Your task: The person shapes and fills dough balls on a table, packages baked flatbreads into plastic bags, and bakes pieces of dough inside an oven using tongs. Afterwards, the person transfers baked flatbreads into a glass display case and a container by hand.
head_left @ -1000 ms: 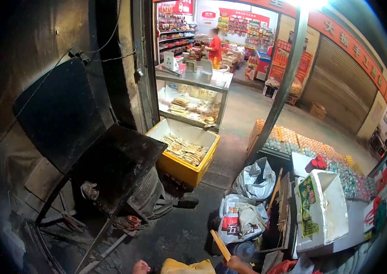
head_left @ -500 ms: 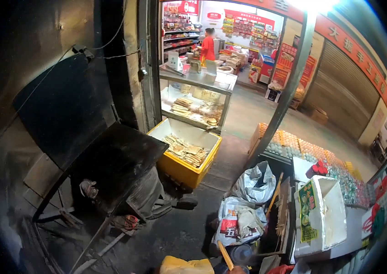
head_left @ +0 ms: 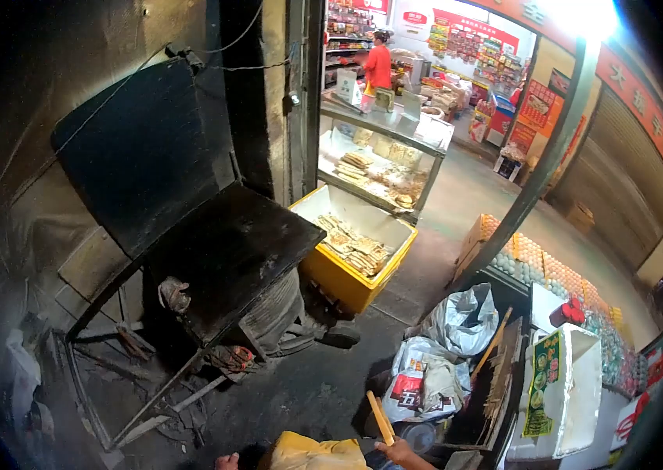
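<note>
At the bottom edge, my right hand (head_left: 399,452) is closed around the lower end of two narrow, light wooden strips (head_left: 380,417) lying close together. They point up and to the left; whether they are joined is not clear. Only a small part of my left hand (head_left: 227,461) shows at the bottom, its fingers mostly cut off by the frame. Between my hands is a yellow, cloth-like surface (head_left: 316,452). Just beyond the strips lies a white and red printed bag (head_left: 407,392) with a pale cloth (head_left: 443,385) on it.
A dark chair (head_left: 230,251) stands left. Flatbreads (head_left: 353,247) lie in a yellow box (head_left: 347,282) below a glass display case (head_left: 374,174). To the right are a white foam box (head_left: 578,392) and egg trays (head_left: 551,270). A person in red (head_left: 378,66) stands in the shop behind.
The view has turned, so the scene sits further right in the picture. My left hand has come into view at the bottom. My right hand and the strips show more fully.
</note>
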`<move>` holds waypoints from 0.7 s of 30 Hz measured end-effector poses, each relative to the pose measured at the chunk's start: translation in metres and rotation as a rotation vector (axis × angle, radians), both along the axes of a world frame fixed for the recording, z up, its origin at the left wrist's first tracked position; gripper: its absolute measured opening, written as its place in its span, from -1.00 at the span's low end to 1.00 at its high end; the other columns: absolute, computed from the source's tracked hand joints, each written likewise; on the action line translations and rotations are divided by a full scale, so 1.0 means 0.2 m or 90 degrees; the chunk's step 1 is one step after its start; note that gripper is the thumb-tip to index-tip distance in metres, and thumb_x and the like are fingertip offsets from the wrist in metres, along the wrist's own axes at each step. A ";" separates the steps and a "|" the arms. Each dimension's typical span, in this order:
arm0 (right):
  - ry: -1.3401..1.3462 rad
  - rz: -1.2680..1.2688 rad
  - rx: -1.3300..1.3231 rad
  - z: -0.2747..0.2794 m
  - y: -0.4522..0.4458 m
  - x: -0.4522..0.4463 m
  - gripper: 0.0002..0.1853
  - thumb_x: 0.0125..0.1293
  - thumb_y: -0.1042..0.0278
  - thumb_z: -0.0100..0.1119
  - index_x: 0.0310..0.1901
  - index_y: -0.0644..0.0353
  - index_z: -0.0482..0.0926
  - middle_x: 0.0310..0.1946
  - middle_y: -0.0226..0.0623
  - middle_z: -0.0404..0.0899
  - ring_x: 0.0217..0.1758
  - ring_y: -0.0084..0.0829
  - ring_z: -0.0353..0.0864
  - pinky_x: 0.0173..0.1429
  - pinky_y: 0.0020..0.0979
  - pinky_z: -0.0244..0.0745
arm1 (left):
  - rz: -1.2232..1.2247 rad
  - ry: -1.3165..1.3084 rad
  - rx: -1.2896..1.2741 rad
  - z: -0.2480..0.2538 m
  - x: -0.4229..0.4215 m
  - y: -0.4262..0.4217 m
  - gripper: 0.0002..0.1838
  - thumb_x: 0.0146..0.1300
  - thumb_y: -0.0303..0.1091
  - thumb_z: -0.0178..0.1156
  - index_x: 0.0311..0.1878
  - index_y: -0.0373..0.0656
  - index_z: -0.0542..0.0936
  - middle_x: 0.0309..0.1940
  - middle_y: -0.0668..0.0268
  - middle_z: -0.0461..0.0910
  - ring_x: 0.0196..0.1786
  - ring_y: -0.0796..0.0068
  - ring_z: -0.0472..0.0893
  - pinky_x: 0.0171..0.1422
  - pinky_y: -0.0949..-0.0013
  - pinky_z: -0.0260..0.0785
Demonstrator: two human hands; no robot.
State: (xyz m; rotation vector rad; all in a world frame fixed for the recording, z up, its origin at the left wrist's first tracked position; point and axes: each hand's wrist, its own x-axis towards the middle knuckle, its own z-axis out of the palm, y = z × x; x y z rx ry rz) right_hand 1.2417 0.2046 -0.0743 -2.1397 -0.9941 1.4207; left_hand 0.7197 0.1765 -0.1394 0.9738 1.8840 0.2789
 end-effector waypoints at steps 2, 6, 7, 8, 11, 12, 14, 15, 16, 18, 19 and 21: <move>0.048 -0.003 0.033 -0.09 -0.01 0.02 -0.55 0.21 0.05 0.49 -0.02 0.19 0.61 -0.55 -0.52 0.49 -0.57 -0.62 0.38 -0.57 -0.41 0.26 | -0.006 0.125 -0.043 0.31 0.08 0.03 -0.39 0.53 0.08 -0.13 0.02 -0.36 0.61 -0.02 -0.15 0.64 0.12 -0.27 0.52 0.26 -0.09 0.34; -0.021 0.002 0.126 -0.55 -0.13 0.06 -0.48 0.23 0.04 0.47 0.11 0.12 0.54 -0.56 -0.52 0.46 -0.59 -0.63 0.36 -0.55 -0.45 0.28 | 0.095 0.140 0.014 0.33 0.03 -0.09 -0.41 0.53 0.07 -0.12 -0.04 -0.35 0.64 -0.01 -0.20 0.62 0.10 -0.25 0.54 0.23 -0.06 0.36; -0.037 -0.040 0.194 -0.64 -0.14 0.06 -0.47 0.23 0.04 0.47 0.12 0.13 0.53 -0.56 -0.51 0.46 -0.60 -0.63 0.36 -0.56 -0.47 0.29 | 0.086 0.157 0.039 0.29 -0.01 -0.12 -0.43 0.52 0.05 -0.11 -0.05 -0.33 0.65 -0.02 -0.17 0.63 0.08 -0.24 0.55 0.22 -0.06 0.38; -0.036 -0.032 0.195 -0.61 -0.10 0.05 -0.47 0.23 0.04 0.47 0.12 0.13 0.53 -0.56 -0.51 0.46 -0.60 -0.63 0.36 -0.56 -0.47 0.29 | 0.076 0.173 0.065 0.24 -0.04 -0.15 -0.45 0.51 0.03 -0.10 -0.06 -0.32 0.66 -0.02 -0.14 0.65 0.06 -0.23 0.57 0.21 -0.05 0.41; -0.092 -0.036 0.121 -0.33 0.02 -0.06 -0.45 0.24 0.10 0.46 0.15 0.19 0.49 -0.48 -0.45 0.50 -0.59 -0.62 0.38 -0.56 -0.48 0.30 | 0.077 0.135 0.021 0.15 -0.10 -0.20 -0.58 0.45 -0.08 0.02 0.11 -0.21 0.55 -0.03 -0.08 0.66 0.02 -0.11 0.60 0.15 -0.01 0.46; -0.110 -0.026 0.041 -0.16 0.13 -0.12 -0.46 0.26 0.01 0.39 0.05 0.29 0.52 -0.48 -0.34 0.55 -0.54 -0.46 0.48 -0.46 -0.37 0.39 | 0.071 0.116 -0.001 0.13 -0.12 -0.22 -0.59 0.41 -0.13 0.07 0.20 -0.16 0.50 -0.03 -0.05 0.67 0.00 -0.04 0.62 0.12 0.01 0.49; 0.022 -0.043 -0.071 -0.14 0.21 -0.15 -0.33 0.31 -0.14 0.30 0.03 0.44 0.45 -0.41 -0.24 0.59 -0.41 -0.34 0.57 -0.29 -0.32 0.48 | 0.060 0.077 -0.044 0.02 -0.18 -0.28 -0.46 0.34 -0.24 0.19 0.37 -0.06 0.39 -0.03 0.02 0.69 -0.04 0.08 0.66 0.07 0.04 0.55; 0.018 -0.037 -0.075 -0.18 0.21 -0.15 -0.33 0.31 -0.14 0.30 0.03 0.44 0.45 -0.41 -0.24 0.59 -0.41 -0.34 0.57 -0.29 -0.32 0.48 | 0.177 -0.036 -0.039 -0.18 -0.23 -0.35 -0.39 0.29 -0.20 0.25 0.40 -0.04 0.35 0.01 0.01 0.67 -0.06 0.02 0.65 0.04 -0.06 0.54; 0.027 -0.027 -0.103 -0.19 0.22 -0.17 -0.36 0.29 -0.10 0.33 0.02 0.42 0.45 -0.40 -0.26 0.58 -0.40 -0.38 0.56 -0.30 -0.34 0.47 | 0.309 -0.149 -0.029 -0.42 -0.29 -0.44 -0.30 0.24 -0.17 0.32 0.42 -0.02 0.31 0.04 0.01 0.66 -0.07 -0.05 0.65 0.02 -0.16 0.52; 0.035 0.031 -0.149 -0.30 0.23 -0.19 -0.40 0.28 -0.05 0.36 0.01 0.40 0.46 -0.39 -0.28 0.58 -0.39 -0.43 0.55 -0.30 -0.35 0.46 | 0.400 -0.182 -0.022 -0.50 -0.27 -0.52 -0.45 0.30 -0.23 0.29 0.31 -0.12 0.39 -0.07 0.13 0.61 -0.16 0.18 0.62 -0.06 0.01 0.51; -0.003 0.039 -0.043 -0.48 0.18 -0.18 -0.44 0.27 0.01 0.39 -0.03 0.40 0.47 -0.42 -0.29 0.57 -0.42 -0.45 0.54 -0.34 -0.36 0.43 | 0.365 -0.116 -0.027 -0.40 -0.19 -0.52 -0.66 0.40 -0.33 0.21 0.17 -0.24 0.50 -0.23 0.25 0.58 -0.24 0.47 0.59 -0.11 0.29 0.52; 0.160 0.033 0.137 -0.68 0.14 -0.18 -0.56 0.21 0.17 0.45 -0.13 0.37 0.49 -0.47 -0.33 0.57 -0.45 -0.50 0.53 -0.41 -0.37 0.39 | 0.369 -0.197 -0.004 -0.21 -0.17 -0.56 -0.66 0.42 -0.37 0.16 0.21 -0.22 0.48 -0.16 0.20 0.60 -0.19 0.40 0.62 -0.11 0.24 0.53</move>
